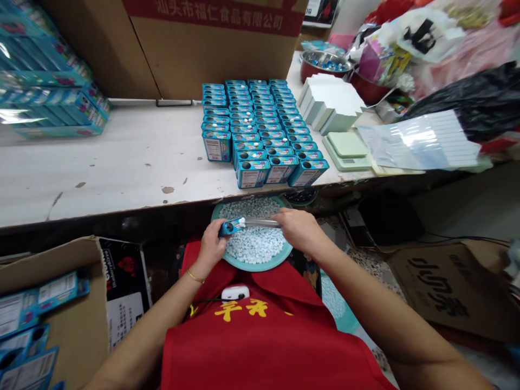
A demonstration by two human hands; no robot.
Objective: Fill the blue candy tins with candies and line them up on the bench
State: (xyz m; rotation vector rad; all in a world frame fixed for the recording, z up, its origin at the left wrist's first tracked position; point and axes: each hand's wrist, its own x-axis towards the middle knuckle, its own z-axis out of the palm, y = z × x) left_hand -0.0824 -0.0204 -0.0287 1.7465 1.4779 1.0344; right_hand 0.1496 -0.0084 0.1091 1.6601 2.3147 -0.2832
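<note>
A small blue box (231, 227) is in my left hand (212, 242), its open end turned toward the right. My right hand (299, 230) grips the handle of a metal scoop (262, 222), whose tip meets the box opening with a few white pieces there. Both hands are over a light green basin (254, 267) on my lap, which holds many small white candies (260, 244). Rows of similar blue boxes (252, 172) stand upright on the white table (122, 173), with a few white pieces on top of some.
Blue display packs (52, 111) stand at the left. A scale (348, 151), white cartons (331, 100) and a metal bowl (325, 64) are on the right. Below left, a cardboard box (81, 325) holds blue boxes. Another green basin (345, 319) sits low on the right.
</note>
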